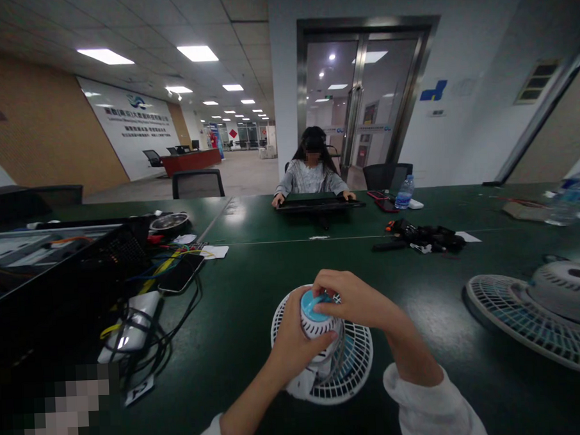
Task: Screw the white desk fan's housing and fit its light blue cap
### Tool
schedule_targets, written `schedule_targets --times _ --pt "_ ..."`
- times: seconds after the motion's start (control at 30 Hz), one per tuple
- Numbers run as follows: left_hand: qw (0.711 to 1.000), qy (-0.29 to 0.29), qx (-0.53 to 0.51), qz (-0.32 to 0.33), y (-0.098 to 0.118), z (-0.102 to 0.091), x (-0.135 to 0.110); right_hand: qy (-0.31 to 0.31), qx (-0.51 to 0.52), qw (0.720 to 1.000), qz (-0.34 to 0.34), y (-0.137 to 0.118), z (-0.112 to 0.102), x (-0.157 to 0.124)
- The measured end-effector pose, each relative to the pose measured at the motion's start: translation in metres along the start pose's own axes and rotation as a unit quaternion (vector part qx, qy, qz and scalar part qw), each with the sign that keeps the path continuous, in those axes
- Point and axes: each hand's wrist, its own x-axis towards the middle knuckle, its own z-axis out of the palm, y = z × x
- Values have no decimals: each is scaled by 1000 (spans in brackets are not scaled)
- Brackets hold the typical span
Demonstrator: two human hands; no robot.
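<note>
A small white electric fan lies grille-down on the dark green table in front of me, its motor housing pointing up. My left hand is wrapped round the side of that slotted housing. On top of the housing sits a light blue cap. The fingers of my right hand are bent over the cap and pinch its raised part. My right fingers partly cover the cap, and my left hand covers much of the housing.
A larger fan lies at the right. An open black computer case, tangled cables and a phone are at the left. Across the table a person holds a black panel. A water bottle stands nearby.
</note>
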Motion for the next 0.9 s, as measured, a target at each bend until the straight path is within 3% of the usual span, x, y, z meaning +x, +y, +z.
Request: schedule_targets --times 0.13,0.3,0.4,0.47,0.6,0.7,0.77,0.83,0.9 --pt "1000 3 -13 20 -2 1 1 18 -89 993 75 -14 9 1" --pt "999 6 -9 40 1 2 1 35 -188 963 190 -35 22 8" --pt "999 4 -17 35 2 2 0 30 -201 950 237 -41 24 9" --pt "999 4 -21 24 1 2 0 30 -174 960 219 -40 21 6" --pt "1000 5 -21 13 0 1 0 31 -131 986 101 -29 10 -7" --pt "997 -46 -67 7 -1 -6 3 22 -124 991 38 -21 5 -14" --pt "990 -77 -113 -31 -3 -15 8 12 -112 993 20 -17 3 -17" --pt "988 -51 -113 -89 -8 -27 13 2 -103 995 19 -15 3 -18" --pt "990 4 -45 -136 -14 -40 17 -7 -95 995 26 -14 2 -19"
